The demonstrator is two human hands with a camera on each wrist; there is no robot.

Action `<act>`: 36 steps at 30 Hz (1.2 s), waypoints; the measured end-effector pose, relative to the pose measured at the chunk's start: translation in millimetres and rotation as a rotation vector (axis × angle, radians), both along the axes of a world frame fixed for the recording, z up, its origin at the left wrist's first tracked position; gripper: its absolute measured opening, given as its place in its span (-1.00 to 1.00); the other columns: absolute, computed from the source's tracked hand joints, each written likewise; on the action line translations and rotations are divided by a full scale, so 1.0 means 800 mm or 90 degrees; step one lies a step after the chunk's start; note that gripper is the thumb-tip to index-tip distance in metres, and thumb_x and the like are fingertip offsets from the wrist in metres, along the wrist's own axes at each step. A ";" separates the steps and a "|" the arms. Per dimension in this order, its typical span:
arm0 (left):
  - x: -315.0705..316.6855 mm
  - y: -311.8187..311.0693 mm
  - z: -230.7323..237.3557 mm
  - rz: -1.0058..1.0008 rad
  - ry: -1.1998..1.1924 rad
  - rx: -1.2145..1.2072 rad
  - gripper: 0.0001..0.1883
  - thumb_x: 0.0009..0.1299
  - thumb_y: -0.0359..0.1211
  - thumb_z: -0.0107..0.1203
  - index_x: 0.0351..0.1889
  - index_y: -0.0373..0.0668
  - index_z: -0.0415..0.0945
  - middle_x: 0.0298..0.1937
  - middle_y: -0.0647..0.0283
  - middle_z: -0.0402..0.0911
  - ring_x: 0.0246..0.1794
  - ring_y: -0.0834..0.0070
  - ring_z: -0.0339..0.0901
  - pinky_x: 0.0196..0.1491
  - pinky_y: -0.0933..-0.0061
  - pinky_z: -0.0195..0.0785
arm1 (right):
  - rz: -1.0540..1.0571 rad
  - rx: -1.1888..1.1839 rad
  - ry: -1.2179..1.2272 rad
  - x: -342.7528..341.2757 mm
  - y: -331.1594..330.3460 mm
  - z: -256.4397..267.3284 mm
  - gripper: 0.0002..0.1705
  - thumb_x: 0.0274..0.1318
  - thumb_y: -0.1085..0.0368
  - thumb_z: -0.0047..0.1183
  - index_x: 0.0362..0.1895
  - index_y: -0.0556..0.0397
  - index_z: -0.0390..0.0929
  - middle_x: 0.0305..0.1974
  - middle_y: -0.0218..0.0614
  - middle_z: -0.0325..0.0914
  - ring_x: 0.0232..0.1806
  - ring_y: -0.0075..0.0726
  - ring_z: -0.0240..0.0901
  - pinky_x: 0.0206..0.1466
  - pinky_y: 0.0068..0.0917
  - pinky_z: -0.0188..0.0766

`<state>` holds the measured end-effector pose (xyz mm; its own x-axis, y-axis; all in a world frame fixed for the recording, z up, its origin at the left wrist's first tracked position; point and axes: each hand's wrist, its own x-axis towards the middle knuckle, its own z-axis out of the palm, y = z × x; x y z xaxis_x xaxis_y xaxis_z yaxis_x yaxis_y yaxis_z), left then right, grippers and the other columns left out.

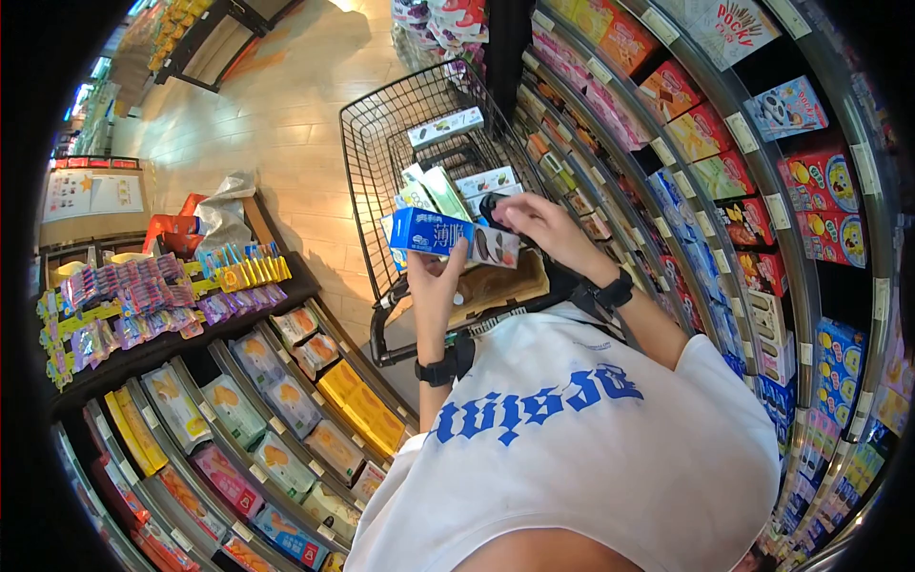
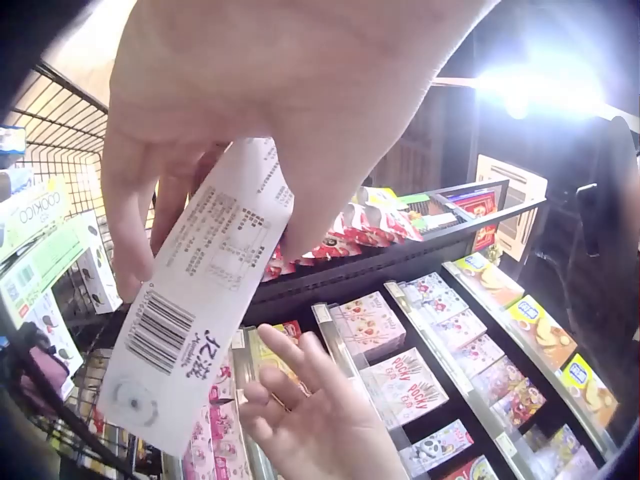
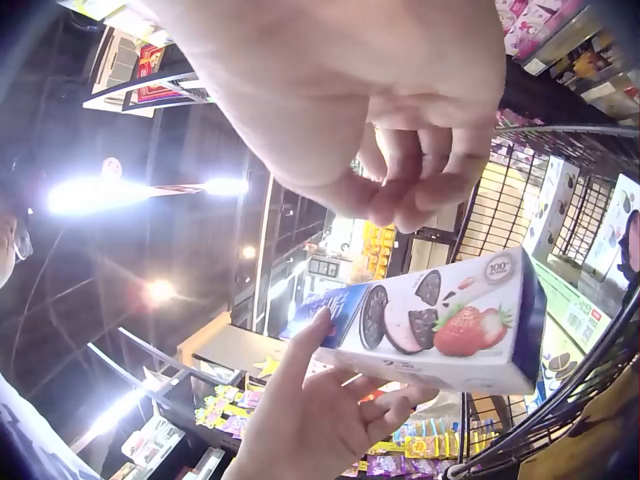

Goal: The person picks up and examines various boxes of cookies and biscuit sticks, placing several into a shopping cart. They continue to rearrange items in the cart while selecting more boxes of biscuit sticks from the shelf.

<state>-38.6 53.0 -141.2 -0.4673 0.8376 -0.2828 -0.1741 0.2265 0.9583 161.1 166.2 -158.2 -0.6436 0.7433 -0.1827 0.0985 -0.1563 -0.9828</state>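
Note:
A long blue and white box [image 1: 429, 232] with cookie and strawberry pictures [image 3: 430, 325] is gripped by my left hand [image 1: 436, 286], thumb on its blue end. In the left wrist view the left hand [image 2: 260, 100] pinches this box, whose white barcode side [image 2: 190, 290] shows. My right hand [image 1: 548, 229] hovers just beyond the box's other end, fingers loosely bent and holding nothing; in the right wrist view the same hand [image 3: 400, 130] hangs above the box without touching it. Beneath, several cookie boxes [image 1: 445, 127] lie in a black wire cart [image 1: 357, 191].
Shelves of boxed snacks [image 1: 734, 219] curve along the right side. At the left stand a rack of hanging candy packs [image 1: 143, 286] and lower shelves with packaged cakes [image 1: 229, 410]. Wooden floor [image 1: 276, 124] stretches beyond the cart. A dark object [image 1: 491, 206] sits on the cart near the right hand.

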 end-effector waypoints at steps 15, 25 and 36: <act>-0.012 -0.002 -0.016 -0.019 0.021 -0.044 -0.52 0.41 -0.13 0.35 0.04 -0.32 0.49 -0.10 0.17 0.70 -0.23 0.51 0.68 -0.33 0.46 0.60 | 0.044 0.093 -0.023 -0.003 0.002 0.009 0.26 0.08 0.58 0.18 0.70 -0.31 -0.31 0.34 -0.14 0.44 -0.41 -0.68 0.33 -0.33 -0.68 0.36; -0.009 0.001 -0.016 -0.037 0.026 -0.062 -0.41 0.40 -0.04 0.35 0.13 -0.34 0.46 -0.05 0.11 0.71 -0.14 0.45 0.70 -0.22 0.42 0.62 | 0.086 0.125 -0.054 -0.006 0.003 0.003 0.19 0.04 0.63 0.00 0.69 -0.28 -0.26 0.59 -0.03 -0.03 0.25 -0.24 0.38 -0.18 -0.57 0.52; -0.010 -0.001 -0.002 -0.040 0.002 -0.068 -0.42 0.41 -0.07 0.34 0.13 -0.36 0.44 -0.05 0.11 0.71 -0.15 0.46 0.70 -0.21 0.43 0.62 | 0.120 0.082 0.000 -0.012 0.001 0.004 0.23 -0.01 0.74 -0.23 0.70 -0.27 -0.42 0.64 0.01 -0.14 0.57 -0.11 0.14 -0.19 -0.72 0.34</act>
